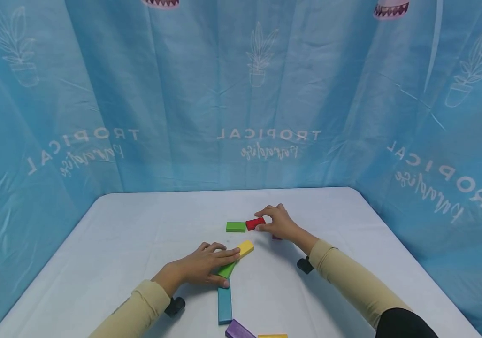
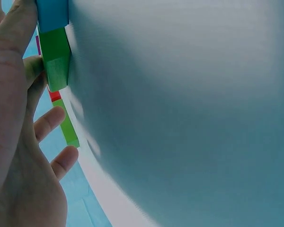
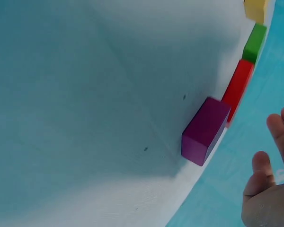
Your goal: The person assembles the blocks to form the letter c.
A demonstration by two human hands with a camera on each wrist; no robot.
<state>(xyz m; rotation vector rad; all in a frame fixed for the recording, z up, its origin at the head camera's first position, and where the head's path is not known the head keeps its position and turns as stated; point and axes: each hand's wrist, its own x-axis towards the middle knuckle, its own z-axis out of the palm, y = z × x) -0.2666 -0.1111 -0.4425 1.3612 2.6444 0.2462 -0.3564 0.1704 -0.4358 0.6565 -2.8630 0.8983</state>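
My left hand (image 1: 204, 265) lies over a line of blocks, its fingers stretched forward. One finger reaches the yellow block (image 1: 247, 249); the thumb rests by the top end of the blue block (image 1: 225, 305). Between them sits a green block (image 2: 56, 56), partly covered by the hand in the head view. Farther back, my right hand (image 1: 280, 223) is spread over the red block (image 1: 254, 224), thumb overlapping it in the head view. In the right wrist view that red block is uncovered, the visible fingers apart from it. It adjoins another green block (image 1: 235, 227) and a dark purple block (image 3: 206, 130).
A violet block (image 1: 240, 329) meets the blue block's near end, and another yellow block (image 1: 272, 336) shows at the bottom edge. All lie on a white-covered table (image 1: 160, 211). Blue printed curtains (image 1: 181, 94) surround its back and sides.
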